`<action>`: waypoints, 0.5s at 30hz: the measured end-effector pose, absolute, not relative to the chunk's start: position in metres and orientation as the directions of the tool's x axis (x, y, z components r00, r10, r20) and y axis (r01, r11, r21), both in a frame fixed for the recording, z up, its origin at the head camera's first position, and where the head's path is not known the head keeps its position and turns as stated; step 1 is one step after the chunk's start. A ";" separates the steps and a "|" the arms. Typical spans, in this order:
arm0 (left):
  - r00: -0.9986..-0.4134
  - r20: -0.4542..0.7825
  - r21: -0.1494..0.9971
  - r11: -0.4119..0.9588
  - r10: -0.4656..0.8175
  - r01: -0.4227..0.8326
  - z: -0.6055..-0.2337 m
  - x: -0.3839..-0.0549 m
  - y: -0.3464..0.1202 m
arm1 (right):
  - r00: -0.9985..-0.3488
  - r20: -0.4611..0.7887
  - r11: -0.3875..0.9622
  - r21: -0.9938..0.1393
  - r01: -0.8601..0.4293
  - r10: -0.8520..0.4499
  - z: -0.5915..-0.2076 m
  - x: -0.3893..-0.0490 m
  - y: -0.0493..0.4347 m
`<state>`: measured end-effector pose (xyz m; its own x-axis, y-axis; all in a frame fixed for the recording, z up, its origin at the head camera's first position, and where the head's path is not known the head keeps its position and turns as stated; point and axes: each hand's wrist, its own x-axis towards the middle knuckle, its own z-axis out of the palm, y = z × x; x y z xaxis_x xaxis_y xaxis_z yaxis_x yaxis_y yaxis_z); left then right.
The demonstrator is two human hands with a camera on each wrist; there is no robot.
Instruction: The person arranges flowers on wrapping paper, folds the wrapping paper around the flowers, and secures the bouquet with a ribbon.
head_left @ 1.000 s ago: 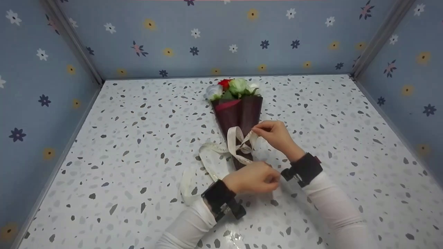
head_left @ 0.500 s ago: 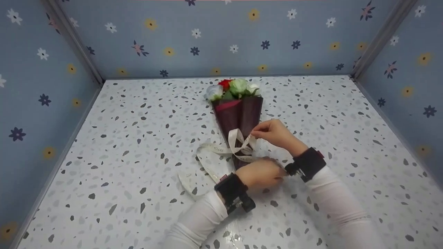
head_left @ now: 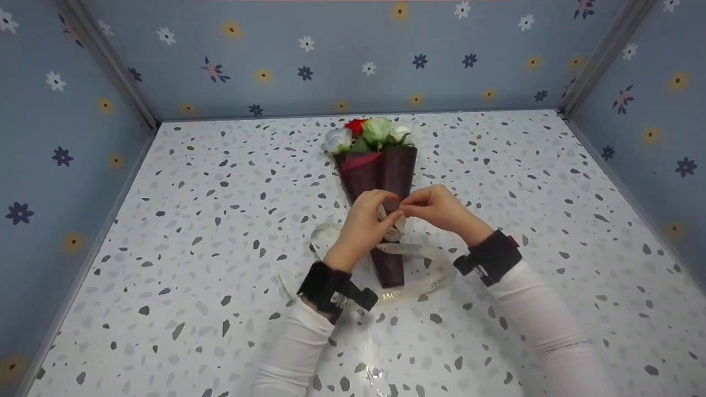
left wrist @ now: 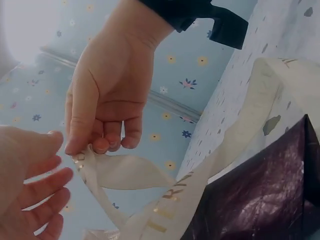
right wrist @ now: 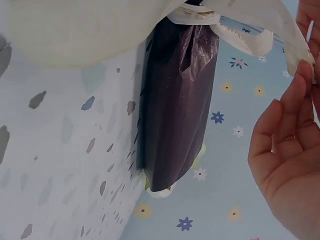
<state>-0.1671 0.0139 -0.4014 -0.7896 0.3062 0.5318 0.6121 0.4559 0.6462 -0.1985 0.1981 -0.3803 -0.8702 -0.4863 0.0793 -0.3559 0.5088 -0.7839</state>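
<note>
A bouquet (head_left: pixel 358 173) in dark burgundy wrap lies on the table, its red, green and pale flowers (head_left: pixel 377 131) pointing away from me. A cream ribbon (head_left: pixel 423 251) with gold lettering circles its narrow lower part. My right hand (head_left: pixel 438 208) pinches a looped part of the ribbon (left wrist: pixel 132 172) between thumb and fingers, raised above the wrap. Close by, my left hand (head_left: pixel 361 223) reaches over the bouquet, thumb and fingertips right at the right hand's fingertips. In the left wrist view, the left hand (left wrist: pixel 27 175) has its fingers apart and slightly bent beside the ribbon, holding nothing.
The ribbon's long ends curve loosely across the speckled white table (head_left: pixel 220 231) on both sides of the wrap's lower tip. Blue flower-patterned panels (head_left: pixel 353 55) enclose the table at the back and both sides. A clear shiny strip (head_left: pixel 375 364) shows near the front.
My left hand has moved from below the bouquet up and left, to the right hand's fingertips. A ribbon end now curves out to the right. The right hand keeps its pinch, nearly still.
</note>
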 end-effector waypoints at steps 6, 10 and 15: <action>-0.861 0.416 0.741 0.439 0.292 0.507 -0.403 -0.171 0.012 | -0.856 0.148 0.463 -0.788 -0.405 -0.495 -0.378 -0.193 0.191; -0.887 0.402 0.800 0.383 0.227 0.461 -0.403 -0.171 0.013 | -0.856 0.216 0.381 -0.825 -0.418 -0.470 -0.377 -0.190 0.188; -0.896 0.413 0.837 0.321 0.164 0.444 -0.402 -0.172 0.013 | -0.923 0.190 0.309 -0.903 -0.298 -0.335 -0.385 -0.191 0.190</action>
<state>-0.1719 0.0131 -0.4023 -0.8960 0.1639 0.4126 0.4440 0.3206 0.8367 -0.1909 0.1896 -0.3850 -0.9229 -0.3347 0.1902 -0.2981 0.3086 -0.9033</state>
